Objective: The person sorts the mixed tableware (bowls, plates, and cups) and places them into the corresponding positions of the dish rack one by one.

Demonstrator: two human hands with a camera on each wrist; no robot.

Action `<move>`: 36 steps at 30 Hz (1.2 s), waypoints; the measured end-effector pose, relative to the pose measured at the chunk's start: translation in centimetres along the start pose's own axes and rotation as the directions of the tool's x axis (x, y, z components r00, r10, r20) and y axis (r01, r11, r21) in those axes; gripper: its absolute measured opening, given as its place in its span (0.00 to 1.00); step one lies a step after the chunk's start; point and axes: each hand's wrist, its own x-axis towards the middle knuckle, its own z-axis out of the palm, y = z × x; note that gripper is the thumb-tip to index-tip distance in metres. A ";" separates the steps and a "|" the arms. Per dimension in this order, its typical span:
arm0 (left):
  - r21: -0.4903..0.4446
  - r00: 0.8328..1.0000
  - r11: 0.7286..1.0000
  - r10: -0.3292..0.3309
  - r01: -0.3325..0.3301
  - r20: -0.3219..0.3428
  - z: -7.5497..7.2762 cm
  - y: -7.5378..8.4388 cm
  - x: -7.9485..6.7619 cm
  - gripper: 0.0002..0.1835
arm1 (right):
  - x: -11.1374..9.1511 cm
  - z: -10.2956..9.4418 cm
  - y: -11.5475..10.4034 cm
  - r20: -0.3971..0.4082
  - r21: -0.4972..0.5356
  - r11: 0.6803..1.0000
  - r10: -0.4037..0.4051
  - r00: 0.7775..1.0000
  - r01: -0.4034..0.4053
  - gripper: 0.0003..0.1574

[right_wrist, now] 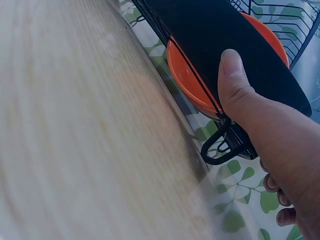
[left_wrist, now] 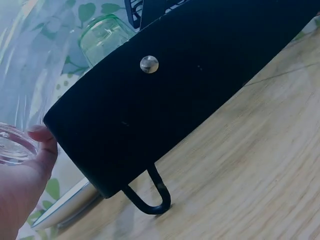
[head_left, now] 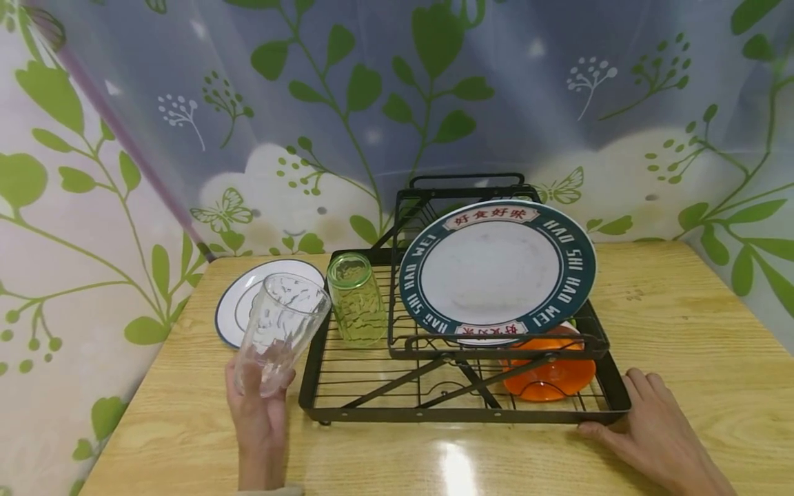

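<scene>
My left hand (head_left: 260, 406) grips a clear drinking glass (head_left: 282, 324) near its base. The glass has its mouth up, leans to the right and overlaps the left edge of a black two-tier dish rack (head_left: 459, 415). At the rack's front right corner is my right hand (head_left: 651, 430), its thumb on the front face and the other fingers along the side. A green glass (head_left: 358, 303) stands upside down in the rack's left part. On the upper tier leans a large plate (head_left: 496, 272) with a green lettered rim. Below it sits an orange bowl (head_left: 548, 382), partly hidden by the tier.
A white plate (head_left: 238, 303) with a blue rim lies on the wooden table (head_left: 186, 413) left of the rack, partly behind the clear glass. Behind the table hangs a leaf-patterned curtain (head_left: 347, 138).
</scene>
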 end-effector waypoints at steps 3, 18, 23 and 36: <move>-0.018 1.000 1.000 -0.006 0.006 -0.008 0.0 0.1 -0.1 0.23 | 0.0 0.1 0.0 -0.007 -0.002 1.000 -0.008 1.000 0.008 0.53; -0.145 1.000 0.989 -0.018 0.016 -0.012 0.7 0.6 0.2 0.29 | 0.1 0.1 0.1 -0.034 0.015 0.999 -0.029 0.999 0.029 0.54; -0.163 0.996 0.983 -0.086 0.085 0.001 1.6 1.1 -0.1 0.41 | -0.2 0.0 0.0 -0.034 0.025 0.999 -0.018 0.999 0.019 0.52; 0.375 0.967 0.914 0.064 -0.156 0.246 4.9 1.3 -1.4 0.46 | 0.1 0.2 0.2 -0.059 0.020 0.997 -0.073 0.996 0.075 0.49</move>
